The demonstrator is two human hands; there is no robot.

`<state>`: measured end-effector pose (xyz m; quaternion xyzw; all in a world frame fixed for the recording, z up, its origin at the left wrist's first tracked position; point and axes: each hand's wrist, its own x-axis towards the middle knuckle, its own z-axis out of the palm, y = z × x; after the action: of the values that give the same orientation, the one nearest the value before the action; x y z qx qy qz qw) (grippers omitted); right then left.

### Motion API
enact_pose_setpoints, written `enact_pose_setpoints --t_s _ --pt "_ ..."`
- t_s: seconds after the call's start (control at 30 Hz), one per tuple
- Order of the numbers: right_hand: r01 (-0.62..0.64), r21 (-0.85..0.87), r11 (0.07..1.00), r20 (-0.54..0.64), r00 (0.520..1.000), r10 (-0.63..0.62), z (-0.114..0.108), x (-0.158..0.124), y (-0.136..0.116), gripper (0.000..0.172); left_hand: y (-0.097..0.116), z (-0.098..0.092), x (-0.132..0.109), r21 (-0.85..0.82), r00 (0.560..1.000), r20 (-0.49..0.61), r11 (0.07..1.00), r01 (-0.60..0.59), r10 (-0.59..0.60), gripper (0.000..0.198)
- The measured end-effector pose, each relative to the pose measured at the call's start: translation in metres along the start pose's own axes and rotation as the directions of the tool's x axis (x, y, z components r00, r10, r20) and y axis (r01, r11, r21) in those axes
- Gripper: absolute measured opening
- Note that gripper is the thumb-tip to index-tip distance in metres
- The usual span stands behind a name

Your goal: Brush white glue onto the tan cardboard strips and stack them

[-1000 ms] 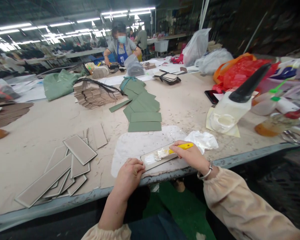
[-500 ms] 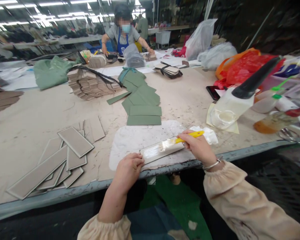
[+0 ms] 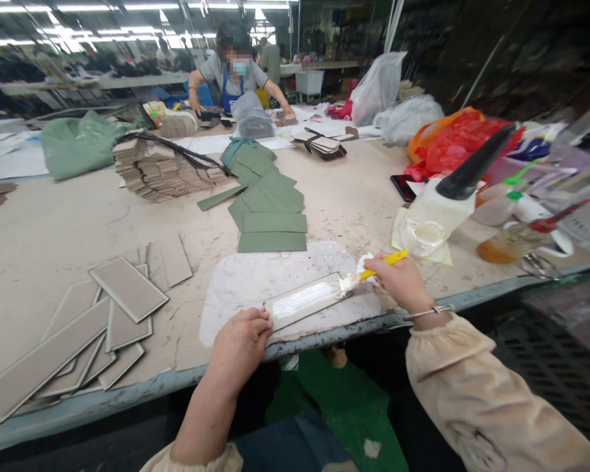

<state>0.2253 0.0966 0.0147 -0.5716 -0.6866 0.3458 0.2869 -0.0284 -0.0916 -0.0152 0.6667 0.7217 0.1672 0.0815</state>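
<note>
A long narrow panel (image 3: pixel 302 305), coated with shiny white paste, lies on a white sheet (image 3: pixel 226 278) near the table's front edge. At its left end my left hand (image 3: pixel 242 337) pinches the panel's corner. My right hand (image 3: pixel 398 280) grips a yellow-handled brush (image 3: pixel 396 257), its paste-covered bristles resting on the panel's right end. Several bordered beige panels (image 3: pixel 128 285) lie overlapping on the left. Beyond the sheet, green pieces (image 3: pixel 273 223) are spread in an overlapping row.
A cut white jug (image 3: pixel 430 216) with a black handle stands at the right, near a phone (image 3: pixel 403 187) and an amber bottle (image 3: pixel 504 242). Stacked beige pieces (image 3: pixel 162 170) and a green bag (image 3: pixel 81 144) sit farther back. A person (image 3: pixel 236 72) works across the table.
The brush in my right hand has moved right along the panel toward its right end. My left hand still holds the left end. The view has shifted slightly.
</note>
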Motion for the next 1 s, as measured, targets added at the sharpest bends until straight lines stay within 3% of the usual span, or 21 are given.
enact_pose_setpoints --t_s 0.1,0.2,0.3,0.47,0.53,0.63,0.7,0.83,0.9,1.0 --pt "0.133 -0.092 0.987 -0.071 0.988 -0.14 -0.011 -0.012 -0.004 0.027 0.001 0.0 0.0 0.01 1.0 -0.002 1.0 -0.002 0.002 0.022" --pt "0.342 -0.236 0.91 -0.121 0.918 -0.376 -0.012 -0.032 -0.012 0.026 0.001 0.0 0.0 0.033 1.0 0.019 0.999 -0.01 0.01 0.022" --pt "0.532 -0.421 0.735 0.057 0.824 -0.564 -0.001 -0.05 -0.02 0.022 0.001 -0.001 0.001 0.051 1.0 0.029 0.999 -0.014 0.012 0.023" --pt "0.758 -0.482 0.44 0.421 0.64 -0.642 0.037 -0.075 -0.031 0.013 0.001 0.0 0.002 0.085 1.0 0.025 0.996 -0.01 0.008 0.024" --pt "0.811 -0.436 0.391 0.478 0.577 -0.662 0.051 -0.084 -0.035 0.011 0.001 0.0 0.002 0.101 1.0 0.025 0.995 -0.014 0.011 0.026" --pt "0.858 -0.349 0.376 0.457 0.506 -0.731 0.056 -0.092 -0.036 0.015 0.0 0.0 0.001 0.113 0.999 0.035 0.993 -0.025 0.021 0.026" --pt "0.854 -0.321 0.41 0.401 0.515 -0.758 0.048 -0.091 -0.034 0.017 0.0 0.0 -0.001 0.112 0.999 0.03 0.993 -0.027 0.024 0.024" --pt "0.745 -0.278 0.606 0.116 0.653 -0.749 0.017 -0.075 -0.021 0.009 0.002 0.0 -0.002 0.11 1.0 0.028 0.994 0.007 -0.01 0.023" --pt "0.625 -0.216 0.75 -0.064 0.758 -0.649 0.005 -0.064 -0.015 0.009 0.004 -0.002 -0.001 0.101 0.999 0.038 0.995 0.019 -0.023 0.024" --pt "0.363 -0.02 0.932 -0.233 0.905 -0.357 0.001 -0.051 -0.01 0.017 0.008 -0.006 0.0 0.097 0.997 0.066 0.995 0.037 -0.043 0.024"
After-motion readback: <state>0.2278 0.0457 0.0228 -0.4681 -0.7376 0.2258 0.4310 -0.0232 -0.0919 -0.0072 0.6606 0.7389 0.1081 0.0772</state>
